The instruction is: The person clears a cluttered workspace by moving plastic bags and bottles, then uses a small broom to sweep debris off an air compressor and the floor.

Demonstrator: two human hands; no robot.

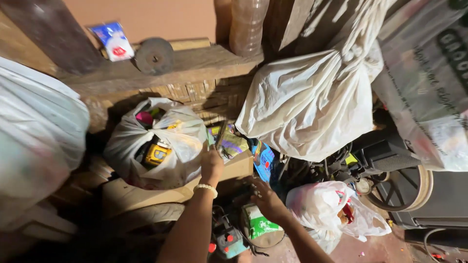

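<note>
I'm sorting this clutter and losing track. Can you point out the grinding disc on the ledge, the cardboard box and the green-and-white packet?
Grinding disc (pixel 154 55), head view, on its flat face beside the centre hole.
Cardboard box (pixel 146 194), head view, on its front wall.
Green-and-white packet (pixel 260 225), head view, on its top face.

Four white plastic bags show: one bulging at the far left (pixel 34 131), one open and stuffed left of centre (pixel 156 141), one large and knotted at the far right (pixel 312 102), one small at the near right (pixel 331 209). One clear plastic bottle (pixel 247 24) stands far off. One round metal disc (pixel 154 55) and one blue-and-white packet (pixel 113 41) lie on the wooden shelf (pixel 204 63). One cardboard box (pixel 146 192). Two hands: left hand (pixel 211 163), right hand (pixel 267 198).
</note>
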